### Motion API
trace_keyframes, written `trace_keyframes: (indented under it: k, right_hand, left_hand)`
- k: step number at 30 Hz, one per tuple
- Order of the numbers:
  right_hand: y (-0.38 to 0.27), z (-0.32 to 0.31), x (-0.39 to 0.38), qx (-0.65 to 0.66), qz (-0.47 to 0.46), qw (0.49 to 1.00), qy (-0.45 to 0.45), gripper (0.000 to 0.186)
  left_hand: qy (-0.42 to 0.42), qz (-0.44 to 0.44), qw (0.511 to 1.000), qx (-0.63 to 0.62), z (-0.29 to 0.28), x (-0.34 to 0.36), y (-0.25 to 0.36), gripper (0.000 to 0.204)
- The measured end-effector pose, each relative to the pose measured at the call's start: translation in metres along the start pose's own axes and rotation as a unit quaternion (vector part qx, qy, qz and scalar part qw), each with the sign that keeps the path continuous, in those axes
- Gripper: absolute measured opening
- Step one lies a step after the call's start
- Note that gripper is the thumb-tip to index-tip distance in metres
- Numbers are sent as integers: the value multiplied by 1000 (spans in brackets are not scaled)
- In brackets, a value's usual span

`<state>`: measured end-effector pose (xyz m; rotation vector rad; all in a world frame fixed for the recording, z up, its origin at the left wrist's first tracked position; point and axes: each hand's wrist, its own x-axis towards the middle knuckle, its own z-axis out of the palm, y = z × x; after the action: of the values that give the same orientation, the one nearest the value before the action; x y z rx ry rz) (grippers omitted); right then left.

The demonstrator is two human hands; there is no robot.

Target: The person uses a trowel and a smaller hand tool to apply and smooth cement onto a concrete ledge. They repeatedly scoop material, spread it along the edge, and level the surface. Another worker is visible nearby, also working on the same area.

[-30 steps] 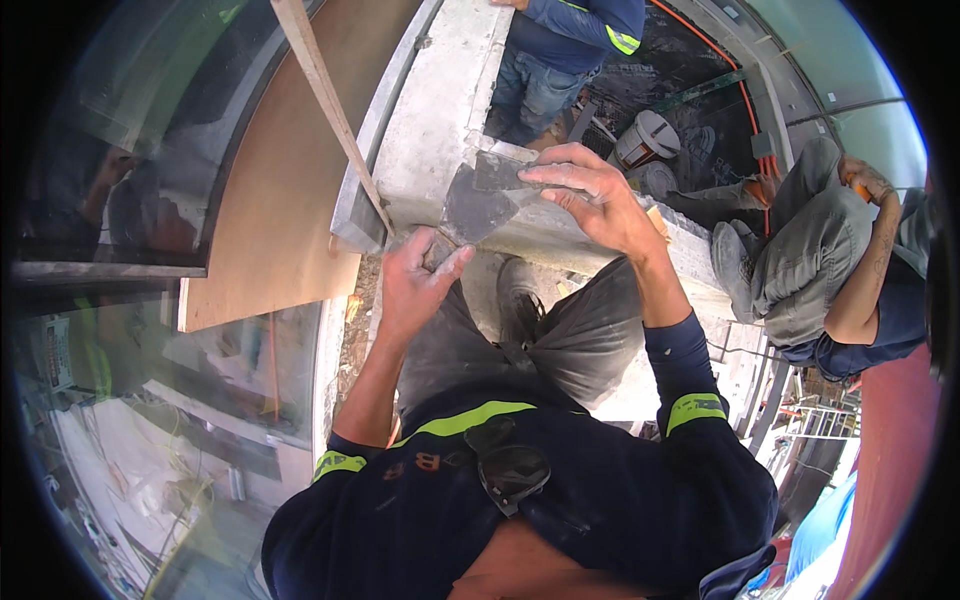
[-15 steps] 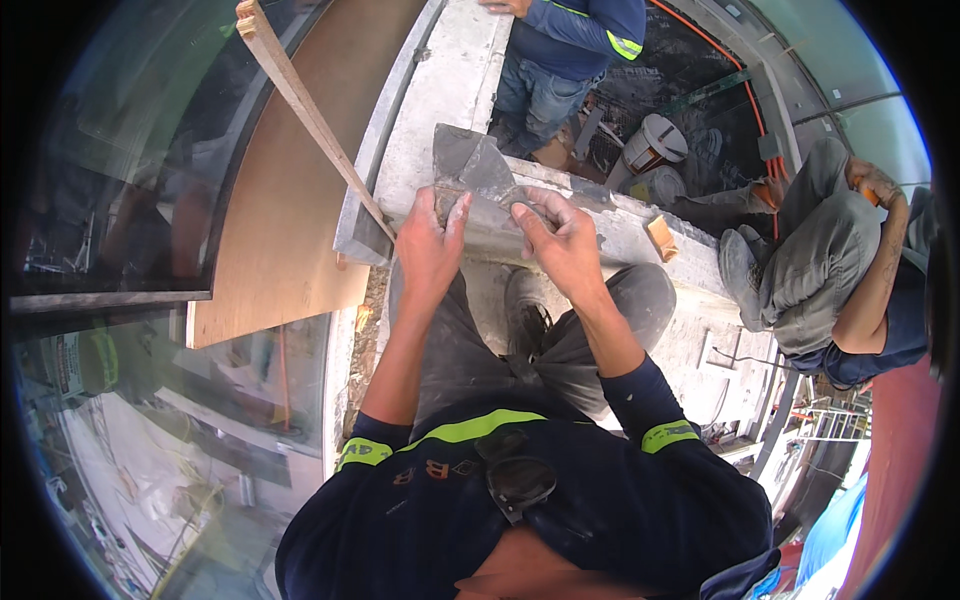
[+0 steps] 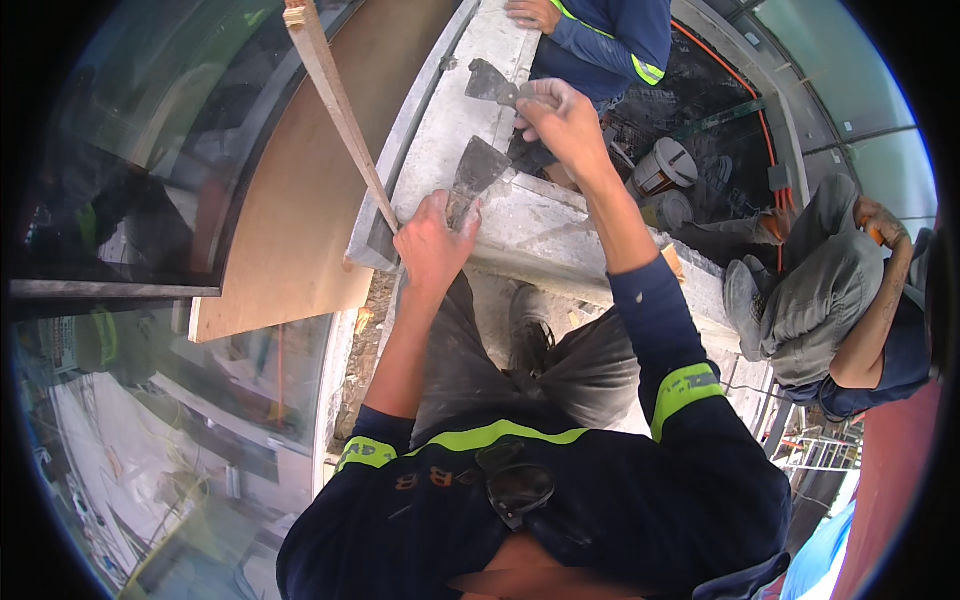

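My left hand (image 3: pixel 432 245) is shut on the handle of a putty knife (image 3: pixel 474 172), its grey blade pointing up over the concrete ledge (image 3: pixel 470 75). My right hand (image 3: pixel 560 115) is raised further up and grips a second putty knife (image 3: pixel 490 83), its blade lying over the top of the ledge. The two blades are apart, one above the other. Both sleeves are dark blue with bright yellow-green bands.
A thin wooden stick (image 3: pixel 335 100) leans diagonally over a plywood sheet (image 3: pixel 290 210) at the left. One person in blue (image 3: pixel 600 40) stands beyond the ledge, another in grey (image 3: pixel 830 290) crouches at right. Buckets (image 3: pixel 668 168) sit below. Glass panels line the left.
My right hand has gone up and away from the left, carrying one knife onto the ledge top. The left hand has stayed low with the other knife.
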<state>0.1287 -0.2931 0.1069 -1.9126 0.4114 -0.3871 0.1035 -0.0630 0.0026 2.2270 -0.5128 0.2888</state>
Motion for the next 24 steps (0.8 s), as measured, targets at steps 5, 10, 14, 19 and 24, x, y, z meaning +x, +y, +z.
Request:
trace_keyframes:
  k: [5,10,14,19,24]
  right_hand:
    - [20,32,81,-11,44,999,-1,32]
    - [29,51,109,-127,39,991,14,33]
    - [25,50,132,-198,25,980,-16,34]
    - [-1,50,179,-326,21,940,-102,36]
    - [-35,81,210,-486,-71,859,-144,37]
  left_hand:
    - [-27,-5,1000,-11,-1,1,-2,44]
    - [-56,-29,998,-9,-3,4,-4,46]
    - [-55,-25,998,-16,-5,6,-4,47]
    - [-65,-28,997,-10,-6,6,-2,48]
    - [-73,-35,997,-14,-6,6,-4,48]
